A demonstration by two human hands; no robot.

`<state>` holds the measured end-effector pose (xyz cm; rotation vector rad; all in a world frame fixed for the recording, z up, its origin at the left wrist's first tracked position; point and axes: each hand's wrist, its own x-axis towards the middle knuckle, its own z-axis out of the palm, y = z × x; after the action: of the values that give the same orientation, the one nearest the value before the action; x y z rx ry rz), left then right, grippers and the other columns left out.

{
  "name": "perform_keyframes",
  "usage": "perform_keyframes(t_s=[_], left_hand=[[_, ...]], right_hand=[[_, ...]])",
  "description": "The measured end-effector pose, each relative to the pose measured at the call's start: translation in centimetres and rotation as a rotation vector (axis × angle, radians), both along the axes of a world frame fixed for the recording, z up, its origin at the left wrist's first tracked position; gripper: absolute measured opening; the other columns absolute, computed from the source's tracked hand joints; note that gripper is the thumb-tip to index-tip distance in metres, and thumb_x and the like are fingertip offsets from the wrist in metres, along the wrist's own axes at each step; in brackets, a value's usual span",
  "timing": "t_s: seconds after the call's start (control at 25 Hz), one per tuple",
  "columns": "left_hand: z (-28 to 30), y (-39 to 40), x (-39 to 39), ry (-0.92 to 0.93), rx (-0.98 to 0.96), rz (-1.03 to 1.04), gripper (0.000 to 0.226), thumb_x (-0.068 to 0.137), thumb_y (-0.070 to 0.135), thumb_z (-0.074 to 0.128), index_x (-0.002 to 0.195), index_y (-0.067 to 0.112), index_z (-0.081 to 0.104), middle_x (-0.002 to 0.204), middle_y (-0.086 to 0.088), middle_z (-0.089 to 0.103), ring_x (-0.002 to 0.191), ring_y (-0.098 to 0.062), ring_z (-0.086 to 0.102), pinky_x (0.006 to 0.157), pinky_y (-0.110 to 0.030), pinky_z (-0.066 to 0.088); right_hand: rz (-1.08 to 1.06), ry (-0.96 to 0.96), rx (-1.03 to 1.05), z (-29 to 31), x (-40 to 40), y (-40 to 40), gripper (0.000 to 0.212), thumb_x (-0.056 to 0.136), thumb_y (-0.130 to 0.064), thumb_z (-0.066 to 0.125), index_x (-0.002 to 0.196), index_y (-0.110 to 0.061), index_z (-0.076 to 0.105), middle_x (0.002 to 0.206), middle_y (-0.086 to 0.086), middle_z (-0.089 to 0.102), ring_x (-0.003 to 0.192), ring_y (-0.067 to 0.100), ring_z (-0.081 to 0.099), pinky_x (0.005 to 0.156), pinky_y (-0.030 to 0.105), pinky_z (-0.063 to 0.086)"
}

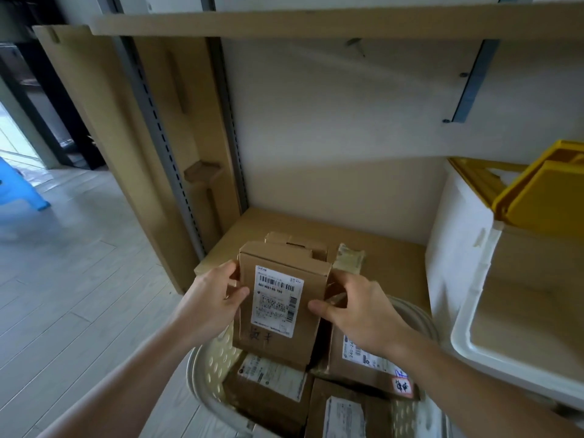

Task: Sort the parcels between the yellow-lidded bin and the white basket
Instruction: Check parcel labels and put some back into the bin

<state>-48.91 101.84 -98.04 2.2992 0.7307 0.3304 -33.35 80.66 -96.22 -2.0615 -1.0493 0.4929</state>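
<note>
I hold a flat cardboard parcel (pixel 278 298) with a white barcode label upright above the white basket (pixel 205 365). My left hand (pixel 211 298) grips its left edge, thumb on the front. My right hand (pixel 354 308) grips its right edge, thumb on the front near the label. Several other labelled cardboard parcels (pixel 271 384) lie in the basket below. The white bin (pixel 467 248) with its yellow lid (pixel 537 197) swung open stands at the right.
A low cardboard shelf floor (pixel 388 257) lies behind the basket, with another small box (pixel 297 241) and a taped packet (pixel 349 257) on it. A cardboard side panel (pixel 126 128) stands at left, a shelf board (pixel 316 23) overhead. A blue stool (pixel 19 188) is far left.
</note>
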Motion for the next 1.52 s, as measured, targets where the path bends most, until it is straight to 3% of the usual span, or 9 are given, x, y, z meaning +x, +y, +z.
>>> perform_keyframes(t_s=[0.12, 0.28, 0.44, 0.56, 0.76, 0.92, 1.08, 1.28, 1.52], left_hand=[[-1.1, 0.5, 0.0, 0.053, 0.023, 0.035, 0.018, 0.096, 0.016, 0.067, 0.106, 0.030, 0.065, 0.103, 0.018, 0.074, 0.091, 0.000, 0.072, 0.084, -0.036, 0.063], [-1.6, 0.7, -0.1, 0.092, 0.059, 0.065, 0.018, 0.094, 0.015, 0.069, 0.108, 0.026, 0.066, 0.106, 0.015, 0.073, 0.092, -0.004, 0.071, 0.082, -0.034, 0.063], [-2.1, 0.3, -0.1, 0.157, 0.115, 0.049, 0.022, 0.091, 0.015, 0.074, 0.108, 0.025, 0.065, 0.101, 0.015, 0.071, 0.083, 0.002, 0.065, 0.066, -0.014, 0.053], [-2.4, 0.3, 0.1, 0.193, 0.134, 0.060, 0.029, 0.088, 0.015, 0.077, 0.110, 0.026, 0.061, 0.098, 0.011, 0.072, 0.075, 0.002, 0.065, 0.058, -0.010, 0.048], [-1.3, -0.4, 0.3, 0.106, 0.143, 0.103, 0.044, 0.090, 0.021, 0.073, 0.129, 0.023, 0.053, 0.112, 0.012, 0.069, 0.097, -0.010, 0.068, 0.081, -0.031, 0.059], [1.1, -2.3, 0.4, -0.104, 0.231, 0.128, 0.051, 0.092, 0.021, 0.069, 0.139, 0.022, 0.049, 0.129, 0.008, 0.055, 0.111, -0.007, 0.055, 0.091, -0.033, 0.055], [3.5, -4.7, 1.5, -0.248, 0.274, -0.024, 0.042, 0.095, 0.022, 0.066, 0.135, 0.026, 0.057, 0.129, 0.016, 0.057, 0.083, 0.011, 0.060, 0.084, -0.011, 0.047], [3.7, -7.3, 4.5, -0.271, 0.276, -0.172, 0.037, 0.095, 0.018, 0.065, 0.132, 0.025, 0.061, 0.119, 0.018, 0.060, 0.106, 0.015, 0.052, 0.082, -0.004, 0.045], [3.5, -10.0, 8.4, -0.313, 0.211, -0.277, 0.041, 0.097, 0.018, 0.063, 0.137, 0.025, 0.057, 0.129, 0.019, 0.058, 0.117, 0.009, 0.053, 0.096, -0.012, 0.047]], right_hand=[[0.001, -0.016, -0.080, -0.5, 0.0, 0.6, 0.031, 0.085, -0.046, 0.078, 0.111, -0.031, 0.068, 0.101, -0.021, 0.070, 0.089, -0.003, 0.065, 0.073, 0.012, 0.050], [-0.013, -0.194, -0.266, -1.1, -0.3, 1.5, 0.041, 0.080, -0.059, 0.077, 0.094, -0.023, 0.066, 0.091, -0.010, 0.069, 0.081, 0.011, 0.065, 0.073, 0.031, 0.057], [0.026, -0.339, -0.384, -1.4, -1.0, 1.8, 0.040, 0.084, -0.061, 0.071, 0.093, -0.023, 0.066, 0.094, -0.005, 0.072, 0.083, 0.016, 0.067, 0.078, 0.035, 0.057], [0.047, -0.342, -0.383, -1.9, -1.0, 1.8, 0.036, 0.087, -0.057, 0.069, 0.096, -0.022, 0.068, 0.097, -0.004, 0.073, 0.087, 0.017, 0.069, 0.081, 0.036, 0.058], [0.161, -0.318, -0.428, -2.7, -1.1, 1.7, 0.026, 0.094, -0.049, 0.065, 0.084, -0.026, 0.060, 0.091, -0.008, 0.067, 0.088, 0.016, 0.066, 0.080, 0.031, 0.052], [0.157, -0.291, -0.395, -3.1, -0.6, 1.0, 0.026, 0.094, -0.048, 0.064, 0.099, -0.022, 0.066, 0.096, -0.007, 0.068, 0.088, 0.014, 0.066, 0.085, 0.035, 0.055], [0.134, -0.282, -0.333, -2.2, 0.5, -0.1, 0.026, 0.093, -0.044, 0.067, 0.110, -0.024, 0.071, 0.092, -0.009, 0.072, 0.085, 0.010, 0.068, 0.081, 0.035, 0.059], [0.000, -0.292, -0.240, -0.8, 2.1, -2.3, 0.015, 0.094, -0.038, 0.066, 0.104, -0.027, 0.071, 0.084, -0.014, 0.069, 0.074, 0.000, 0.064, 0.068, 0.018, 0.051], [-0.147, -0.272, -0.110, 0.5, 3.9, -5.4, 0.047, 0.093, -0.030, 0.066, 0.138, -0.022, 0.056, 0.128, -0.004, 0.064, 0.115, 0.014, 0.062, 0.089, 0.021, 0.048]])
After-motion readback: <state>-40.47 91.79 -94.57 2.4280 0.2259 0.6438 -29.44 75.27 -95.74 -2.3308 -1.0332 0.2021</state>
